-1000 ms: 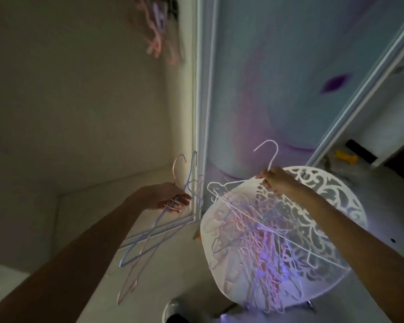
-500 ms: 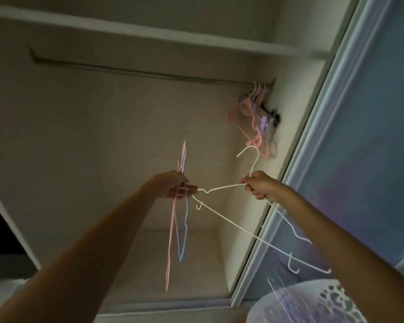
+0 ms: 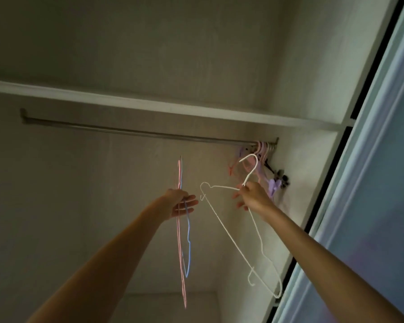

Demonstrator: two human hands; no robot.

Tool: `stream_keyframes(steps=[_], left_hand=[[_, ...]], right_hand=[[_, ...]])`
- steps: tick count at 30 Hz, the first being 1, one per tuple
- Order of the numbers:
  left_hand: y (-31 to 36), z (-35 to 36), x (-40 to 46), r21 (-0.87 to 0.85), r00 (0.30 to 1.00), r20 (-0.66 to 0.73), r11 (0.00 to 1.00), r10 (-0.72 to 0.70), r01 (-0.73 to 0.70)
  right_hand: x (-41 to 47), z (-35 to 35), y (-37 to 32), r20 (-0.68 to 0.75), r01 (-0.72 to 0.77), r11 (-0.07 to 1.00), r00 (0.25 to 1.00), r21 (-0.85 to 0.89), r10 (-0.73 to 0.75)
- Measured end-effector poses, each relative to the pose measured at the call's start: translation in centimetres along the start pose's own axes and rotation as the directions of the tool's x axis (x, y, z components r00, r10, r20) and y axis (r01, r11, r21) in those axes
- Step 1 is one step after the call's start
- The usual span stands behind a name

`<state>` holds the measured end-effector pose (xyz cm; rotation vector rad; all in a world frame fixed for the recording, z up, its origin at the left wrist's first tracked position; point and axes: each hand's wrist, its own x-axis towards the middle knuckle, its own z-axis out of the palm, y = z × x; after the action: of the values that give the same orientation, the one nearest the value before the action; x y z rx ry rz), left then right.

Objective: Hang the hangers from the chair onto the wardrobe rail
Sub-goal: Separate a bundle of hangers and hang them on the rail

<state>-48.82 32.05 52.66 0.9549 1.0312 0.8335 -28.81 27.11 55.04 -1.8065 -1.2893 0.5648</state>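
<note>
My right hand (image 3: 252,198) pinches a white wire hanger (image 3: 229,231) at the base of its hook, the hook raised just below the right end of the metal wardrobe rail (image 3: 135,131). My left hand (image 3: 181,203) holds a pink hanger (image 3: 180,252) and a blue hanger (image 3: 188,248) seen edge-on, hanging down from its fingers. Several pink and purple hangers (image 3: 261,157) hang bunched at the rail's right end. The chair is out of view.
A white shelf (image 3: 149,106) runs above the rail. The wardrobe's right side wall (image 3: 296,173) stands close to the white hanger. A pale blue sliding door (image 3: 371,183) fills the right edge. The wardrobe floor (image 3: 168,306) shows at the bottom.
The view has tilted up from the chair to the rail. My right hand has lifted the white hanger toward the rail's right end; my left hand has risen with the pink and blue hangers.
</note>
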Motion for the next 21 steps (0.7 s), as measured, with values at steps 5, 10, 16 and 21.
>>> stream_keyframes(steps=[5,10,16,21], left_hand=[[1.5,1.3,4.2,-0.024,1.000,0.000,1.000,-0.008,0.008],[3.1,1.8,8.2,-0.030,1.000,0.001,0.999,-0.026,0.026],[3.0,2.4,11.7,-0.022,0.998,-0.053,0.999,-0.036,0.035],[3.1,2.1,13.1,-0.016,0.998,-0.041,0.999,-0.053,0.052]], right_hand=[[6.1,-0.9,-0.9,-0.012,0.077,0.990,0.997,-0.121,-0.079],[13.3,-1.3,-2.4,-0.002,0.108,0.972,0.994,-0.207,-0.111],[18.6,0.3,-2.3,0.064,0.081,0.967,0.996,-0.241,-0.067],[19.9,2.0,-0.3,0.113,0.056,0.953,0.993,-0.297,-0.023]])
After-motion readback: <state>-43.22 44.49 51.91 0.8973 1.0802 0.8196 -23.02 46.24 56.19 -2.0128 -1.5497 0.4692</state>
